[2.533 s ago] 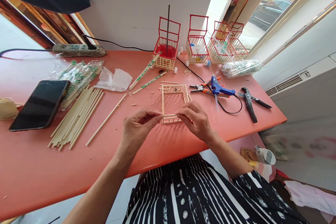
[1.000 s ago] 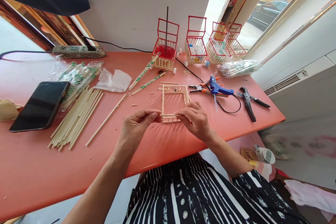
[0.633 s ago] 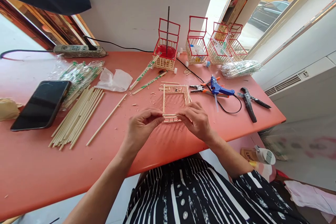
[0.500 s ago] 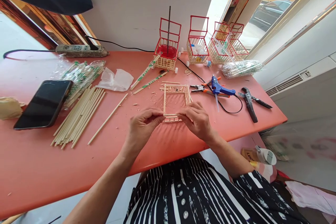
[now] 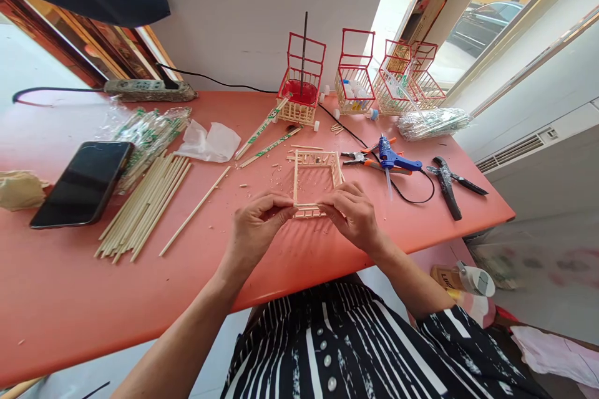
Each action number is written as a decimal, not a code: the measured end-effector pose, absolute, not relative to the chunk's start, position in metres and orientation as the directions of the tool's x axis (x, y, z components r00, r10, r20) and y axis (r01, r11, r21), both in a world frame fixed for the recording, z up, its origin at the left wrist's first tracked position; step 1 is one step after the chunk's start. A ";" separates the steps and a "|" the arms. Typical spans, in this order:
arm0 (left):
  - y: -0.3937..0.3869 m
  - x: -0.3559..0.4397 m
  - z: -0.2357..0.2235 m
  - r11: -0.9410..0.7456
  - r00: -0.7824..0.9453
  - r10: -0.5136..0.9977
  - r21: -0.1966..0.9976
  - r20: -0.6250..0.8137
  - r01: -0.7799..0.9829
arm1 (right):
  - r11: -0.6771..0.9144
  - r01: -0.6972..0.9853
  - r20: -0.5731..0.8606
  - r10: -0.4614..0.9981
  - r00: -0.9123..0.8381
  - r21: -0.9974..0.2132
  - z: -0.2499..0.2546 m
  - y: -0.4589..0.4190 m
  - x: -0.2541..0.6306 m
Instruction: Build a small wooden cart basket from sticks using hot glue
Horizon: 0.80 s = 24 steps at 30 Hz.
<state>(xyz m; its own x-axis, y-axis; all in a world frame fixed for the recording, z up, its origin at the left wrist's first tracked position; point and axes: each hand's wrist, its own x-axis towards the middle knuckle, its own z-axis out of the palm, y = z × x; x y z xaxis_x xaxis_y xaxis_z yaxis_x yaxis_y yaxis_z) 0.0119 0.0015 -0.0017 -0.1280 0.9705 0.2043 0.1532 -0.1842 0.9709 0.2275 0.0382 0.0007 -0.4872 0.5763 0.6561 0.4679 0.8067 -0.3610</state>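
Note:
A small open frame of pale wooden sticks point(image 5: 296, 176) rests on the red table in front of me. My left hand point(image 5: 256, 221) pinches its near left corner between thumb and fingers. At the near right corner my right hand point(image 5: 352, 212) is closed in a pinch on the same frame. A thin stick point(image 5: 307, 205) spans the near side between my fingertips, whose ends the fingers hide. Beyond the frame, to the right, lie a blue glue gun point(image 5: 395, 160) and orange-handled pliers point(image 5: 369, 161).
Wooden sticks point(image 5: 145, 209) and a phone point(image 5: 82, 184) lie left; one loose stick point(image 5: 194, 212) is nearer. Along the wall stand red-trimmed stick carts point(image 5: 302, 103), with wrapped chopsticks point(image 5: 433, 123) beside them. Black-handled cutters point(image 5: 447, 187) lie right, near the table edge. A cord point(image 5: 416, 201) trails from the glue gun.
The view has shifted slightly, so the table items appear a little farther right. Both hands keep their pinch on the stick frame, with no clear movement.

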 end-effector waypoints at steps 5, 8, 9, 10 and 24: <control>0.002 0.012 -0.003 -0.189 -0.122 0.971 0.971 0.208 0.150 | 0.816 0.475 0.674 0.555 -0.487 -0.329 0.003 0.039 0.229; 0.002 0.012 -0.004 -0.183 -0.122 0.972 0.971 0.202 0.152 | 0.813 0.486 0.661 0.560 -0.500 -0.321 0.004 0.039 0.230; 0.002 0.012 -0.004 -0.182 -0.121 0.972 0.971 0.201 0.153 | 0.813 0.489 0.658 0.559 -0.504 -0.317 0.004 0.039 0.230; 0.002 0.011 -0.004 -0.183 -0.119 0.972 0.971 0.202 0.152 | 0.812 0.494 0.656 0.560 -0.506 -0.312 0.004 0.039 0.230; 0.002 0.011 -0.008 -0.235 -0.115 0.961 0.963 0.251 0.135 | 0.822 0.499 0.687 0.531 -0.495 -0.276 0.004 0.038 0.229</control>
<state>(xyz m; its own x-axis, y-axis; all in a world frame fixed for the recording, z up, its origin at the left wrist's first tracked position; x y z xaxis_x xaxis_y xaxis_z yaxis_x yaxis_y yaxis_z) 0.0110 0.0020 -0.0077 -0.1152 0.9612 0.2507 0.1351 -0.2348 0.9626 0.2290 0.0382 0.0042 -0.4950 0.5315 0.6874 0.4988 0.8216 -0.2760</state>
